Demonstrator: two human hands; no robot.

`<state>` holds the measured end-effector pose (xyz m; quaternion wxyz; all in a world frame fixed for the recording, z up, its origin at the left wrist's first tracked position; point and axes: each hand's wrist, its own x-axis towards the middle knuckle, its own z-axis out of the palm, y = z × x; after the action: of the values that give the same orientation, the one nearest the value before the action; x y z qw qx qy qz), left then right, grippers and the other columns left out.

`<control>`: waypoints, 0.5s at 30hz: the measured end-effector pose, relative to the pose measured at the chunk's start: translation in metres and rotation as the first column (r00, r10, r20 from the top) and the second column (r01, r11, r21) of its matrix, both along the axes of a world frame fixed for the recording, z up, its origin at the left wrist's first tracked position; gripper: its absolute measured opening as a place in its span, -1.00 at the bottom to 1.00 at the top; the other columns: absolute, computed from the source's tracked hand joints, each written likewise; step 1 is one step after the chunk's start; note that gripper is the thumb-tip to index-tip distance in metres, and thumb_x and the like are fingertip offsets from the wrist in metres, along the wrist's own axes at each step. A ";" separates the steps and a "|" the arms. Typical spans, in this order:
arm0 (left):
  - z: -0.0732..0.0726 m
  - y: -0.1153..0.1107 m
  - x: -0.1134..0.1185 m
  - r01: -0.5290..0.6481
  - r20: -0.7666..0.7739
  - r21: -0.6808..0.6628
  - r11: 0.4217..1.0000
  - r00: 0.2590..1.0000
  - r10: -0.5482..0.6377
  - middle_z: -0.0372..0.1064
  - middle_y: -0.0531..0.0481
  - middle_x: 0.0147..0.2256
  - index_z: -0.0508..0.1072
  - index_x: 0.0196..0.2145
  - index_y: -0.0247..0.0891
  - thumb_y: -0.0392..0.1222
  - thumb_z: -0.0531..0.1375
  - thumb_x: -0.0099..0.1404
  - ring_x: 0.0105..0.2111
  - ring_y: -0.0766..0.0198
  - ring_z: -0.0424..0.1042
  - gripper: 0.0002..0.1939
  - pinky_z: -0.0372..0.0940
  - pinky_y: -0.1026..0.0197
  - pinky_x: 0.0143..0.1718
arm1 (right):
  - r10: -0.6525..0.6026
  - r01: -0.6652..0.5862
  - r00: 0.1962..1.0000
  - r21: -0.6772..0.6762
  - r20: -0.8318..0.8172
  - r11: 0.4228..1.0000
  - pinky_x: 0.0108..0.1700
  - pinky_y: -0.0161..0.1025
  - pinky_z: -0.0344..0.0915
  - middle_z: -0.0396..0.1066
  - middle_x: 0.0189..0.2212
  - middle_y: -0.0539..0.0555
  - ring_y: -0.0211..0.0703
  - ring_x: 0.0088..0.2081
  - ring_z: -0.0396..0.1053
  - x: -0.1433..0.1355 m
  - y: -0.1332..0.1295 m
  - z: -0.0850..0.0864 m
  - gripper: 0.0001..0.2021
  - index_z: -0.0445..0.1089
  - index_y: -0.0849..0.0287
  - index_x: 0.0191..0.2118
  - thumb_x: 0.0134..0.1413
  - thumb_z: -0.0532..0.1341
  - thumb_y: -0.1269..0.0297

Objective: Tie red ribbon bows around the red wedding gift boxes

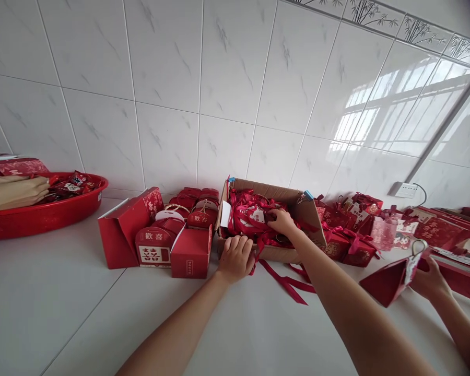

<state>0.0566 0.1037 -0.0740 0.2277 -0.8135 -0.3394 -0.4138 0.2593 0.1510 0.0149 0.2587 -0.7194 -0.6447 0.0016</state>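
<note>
**Both hands at a box of red ribbons**

The step in hand looks like picking among the contents of the cardboard box [311,216]: the right hand [284,224] reaches inside it, fingers drawn narrow against the ribboned red packets [243,218] (whether they pinch one, I cannot tell). The left hand [237,258] rests at the box's front left edge, fingers bent; whether they grip a ribbon there is hidden. The packets fill the box, and loose ribbons [284,283] trail in front of it. Freeing one would seem to call for parting it from the tangle while the box stays steady.

The box stands on a pale counter [82,297] near a marbled tile wall [235,78]. Left of the box are red gift boxes [190,253], and farther left a red basin [62,214] with a co-worker's hand [19,193] at it. Right of the box are tied red boxes [358,257], then another person's hand [434,282] holding a tent-shaped red box [386,279], with a white socket [405,189] behind
</note>
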 end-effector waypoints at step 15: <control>0.000 -0.002 0.000 0.001 0.004 -0.007 1.000 1.000 -0.001 0.41 -0.12 -0.19 0.39 -0.18 -0.27 -0.19 0.08 0.26 -0.18 0.08 0.29 -0.79 0.06 0.03 -0.08 | -0.045 0.125 0.936 0.210 -0.349 0.970 0.05 0.02 0.13 0.50 -0.19 0.13 0.06 -0.06 0.35 -0.007 -0.004 0.018 -0.76 0.49 0.10 -0.20 0.08 0.13 0.21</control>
<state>0.0564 0.1021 -0.0742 0.2240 -0.8135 -0.3410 -0.4145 0.2527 0.1470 0.0332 0.4477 -0.7007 -0.5539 0.0410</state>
